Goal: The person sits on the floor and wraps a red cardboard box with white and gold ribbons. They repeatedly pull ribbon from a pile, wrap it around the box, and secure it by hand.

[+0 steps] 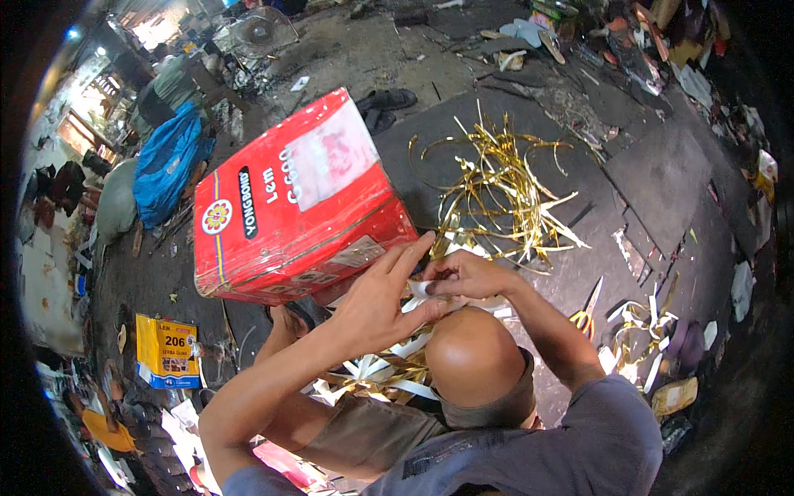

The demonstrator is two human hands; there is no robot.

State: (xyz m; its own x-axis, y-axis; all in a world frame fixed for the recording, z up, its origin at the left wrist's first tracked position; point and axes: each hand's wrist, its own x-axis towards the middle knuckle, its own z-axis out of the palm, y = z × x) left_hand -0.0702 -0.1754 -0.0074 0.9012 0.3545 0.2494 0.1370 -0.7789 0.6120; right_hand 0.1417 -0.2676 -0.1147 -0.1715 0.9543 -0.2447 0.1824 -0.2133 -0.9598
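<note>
My left hand (376, 289) reaches past the near side of a large red carton (277, 215), its fingers stretched out and its thumb apart. Close beside it, my right hand (470, 275) is closed in a pinch on a small white strip (419, 289). The fingertips of both hands nearly meet above my bent knee (471, 351), which hides part of what lies below. White and gold strips (389, 368) lie around my legs. Just beyond my right hand is a tangled heap of thin, shiny gold strips (500, 202).
Scissors with orange handles (584, 322) lie right of my right forearm. More pale strips (641, 326) are scattered farther right. A yellow and blue box (168, 351) stands at the left, and a blue plastic sack (171, 165) lies behind it. Dark sandals (385, 106) rest beyond the carton.
</note>
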